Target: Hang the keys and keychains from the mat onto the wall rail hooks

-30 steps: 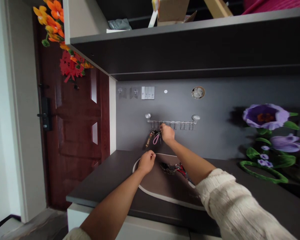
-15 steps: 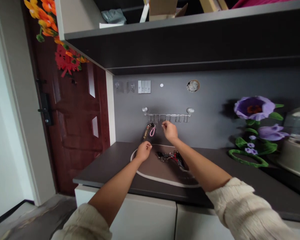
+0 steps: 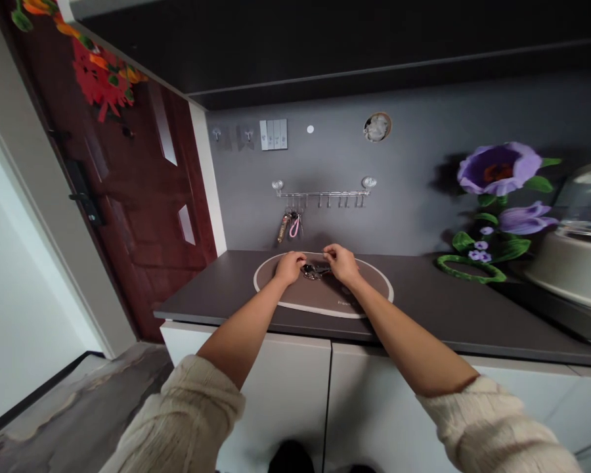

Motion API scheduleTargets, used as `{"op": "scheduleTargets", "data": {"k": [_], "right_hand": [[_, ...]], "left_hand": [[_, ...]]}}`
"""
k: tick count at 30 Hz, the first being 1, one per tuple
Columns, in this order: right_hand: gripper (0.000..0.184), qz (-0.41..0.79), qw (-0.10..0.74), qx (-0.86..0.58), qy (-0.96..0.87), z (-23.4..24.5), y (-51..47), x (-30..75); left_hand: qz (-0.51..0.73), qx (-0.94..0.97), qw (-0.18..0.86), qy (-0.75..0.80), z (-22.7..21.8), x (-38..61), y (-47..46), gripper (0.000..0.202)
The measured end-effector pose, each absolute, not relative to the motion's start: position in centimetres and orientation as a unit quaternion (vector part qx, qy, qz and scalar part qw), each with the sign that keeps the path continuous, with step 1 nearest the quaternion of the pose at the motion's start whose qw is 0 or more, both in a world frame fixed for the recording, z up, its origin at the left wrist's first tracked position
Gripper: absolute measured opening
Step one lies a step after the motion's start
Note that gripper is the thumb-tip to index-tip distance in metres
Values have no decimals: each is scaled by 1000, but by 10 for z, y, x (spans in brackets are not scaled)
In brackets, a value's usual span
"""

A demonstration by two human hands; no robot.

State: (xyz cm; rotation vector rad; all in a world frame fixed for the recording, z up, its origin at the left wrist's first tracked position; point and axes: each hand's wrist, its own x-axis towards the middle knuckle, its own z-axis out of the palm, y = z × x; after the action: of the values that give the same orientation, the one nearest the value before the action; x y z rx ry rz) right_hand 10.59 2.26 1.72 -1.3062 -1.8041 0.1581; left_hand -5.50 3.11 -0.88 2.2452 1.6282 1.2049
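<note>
A bunch of keys (image 3: 312, 270) lies on the brown oval mat (image 3: 320, 301) with a pale rim. At its left is my left hand (image 3: 289, 267), fingers curled and drawn together beside the key ring. Above the bunch's right side, my right hand (image 3: 342, 261) has thumb and fingers brought together; part of the bunch is hidden behind it. Whether either hand holds a key cannot be made out. A clear hook rail (image 3: 322, 194) is fixed to the wall; from its left end hang a brown tag (image 3: 282, 228) and a pink loop strap (image 3: 294, 227) with keys.
Purple fabric flowers (image 3: 500, 167) with a green ring base stand at the right, before a pale appliance (image 3: 566, 272) with a clear top. A dark shelf (image 3: 325, 52) overhangs the counter (image 3: 423, 302). The red-brown door (image 3: 142, 217) is at the left.
My right hand has come down from the hook rail to the keys on the mat. My left hand has moved in beside them. The view has tilted downward.
</note>
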Motion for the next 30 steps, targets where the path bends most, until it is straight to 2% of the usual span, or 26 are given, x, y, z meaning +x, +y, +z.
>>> {"op": "scheduleTargets", "data": {"k": [3,10,17,30], "right_hand": [[19,41,402,-527,-748,13,23,106],[21,-2,359,-529,-769,13,22,103],[21,-5,363,-520,-773,9,26,102],[19,-7,364,-522,-771,12,20,102]], "left_hand": [[347,778,18,523,-8,-55,32,23],[279,795,24,539,-9,-57,34,25],[285,792,3,540,-6,-56,31,20],[310,767,-32,561,-2,-54,23,24]]}}
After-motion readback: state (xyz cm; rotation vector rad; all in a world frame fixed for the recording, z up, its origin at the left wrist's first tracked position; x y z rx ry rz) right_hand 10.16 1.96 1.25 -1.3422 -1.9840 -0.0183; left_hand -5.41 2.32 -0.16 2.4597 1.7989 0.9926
